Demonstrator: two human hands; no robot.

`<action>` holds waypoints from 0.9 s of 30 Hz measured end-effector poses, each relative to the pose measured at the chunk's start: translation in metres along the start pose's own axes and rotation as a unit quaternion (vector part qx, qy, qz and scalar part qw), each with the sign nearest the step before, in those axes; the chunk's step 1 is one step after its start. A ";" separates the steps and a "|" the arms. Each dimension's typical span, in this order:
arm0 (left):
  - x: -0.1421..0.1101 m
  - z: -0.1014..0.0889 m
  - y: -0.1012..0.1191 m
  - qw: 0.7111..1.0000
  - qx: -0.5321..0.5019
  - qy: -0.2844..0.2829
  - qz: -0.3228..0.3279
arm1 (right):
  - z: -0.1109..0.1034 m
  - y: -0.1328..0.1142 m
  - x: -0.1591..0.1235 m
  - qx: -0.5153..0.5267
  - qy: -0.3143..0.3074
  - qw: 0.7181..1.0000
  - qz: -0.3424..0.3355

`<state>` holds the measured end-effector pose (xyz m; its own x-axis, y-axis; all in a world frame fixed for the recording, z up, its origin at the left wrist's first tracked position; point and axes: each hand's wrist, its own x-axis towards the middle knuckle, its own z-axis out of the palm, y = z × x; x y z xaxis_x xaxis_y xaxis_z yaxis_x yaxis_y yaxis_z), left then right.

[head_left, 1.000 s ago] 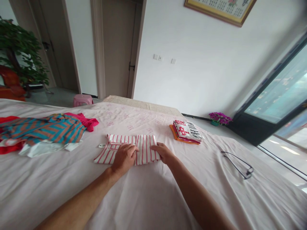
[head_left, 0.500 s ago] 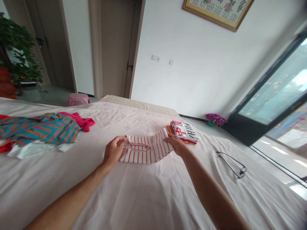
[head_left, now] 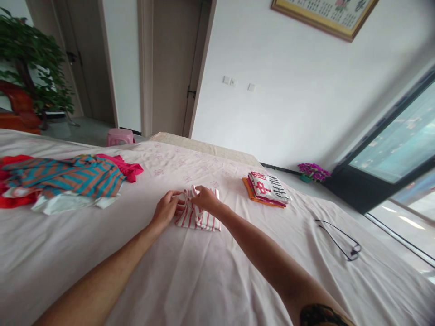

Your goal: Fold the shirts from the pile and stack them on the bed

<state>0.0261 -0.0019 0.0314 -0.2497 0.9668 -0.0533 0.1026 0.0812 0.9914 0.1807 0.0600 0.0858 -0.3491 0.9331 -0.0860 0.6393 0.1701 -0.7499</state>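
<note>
A white shirt with red stripes (head_left: 211, 222) lies folded into a small bundle on the bed, in the middle of the head view. My right hand (head_left: 208, 200) pinches its turned-over edge near the top, fingers closed on the cloth. At the bundle's left side, my left hand (head_left: 167, 209) has its curled fingers on the fabric; its fingertips are partly hidden in the folds. To the right sits a stack of folded clothes (head_left: 267, 189), topped by a white piece with red and black lettering.
A loose heap of clothes (head_left: 74, 176), with a teal-and-brown striped piece on top, lies at the left. Dark-framed glasses (head_left: 340, 240) rest on the pale bedsheet (head_left: 190, 280) at the right. Beyond the bed are a pink stool (head_left: 120, 136) and purple flowers (head_left: 313, 171).
My right hand has brought the shirt's right end over to the left, so the shirt is now a shorter bundle. My left hand stays at its left side. The view has shifted slightly.
</note>
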 end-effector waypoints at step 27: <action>-0.009 0.007 0.011 0.942 0.326 0.010 0.073 | -0.019 0.082 -0.099 -0.272 0.098 0.917 -0.274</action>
<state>0.0364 -0.0077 0.0414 -0.2047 0.9750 0.0862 0.7059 0.0860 0.7030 0.2808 -0.0128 0.0453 -0.6241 0.6905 0.3656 0.6705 0.7136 -0.2031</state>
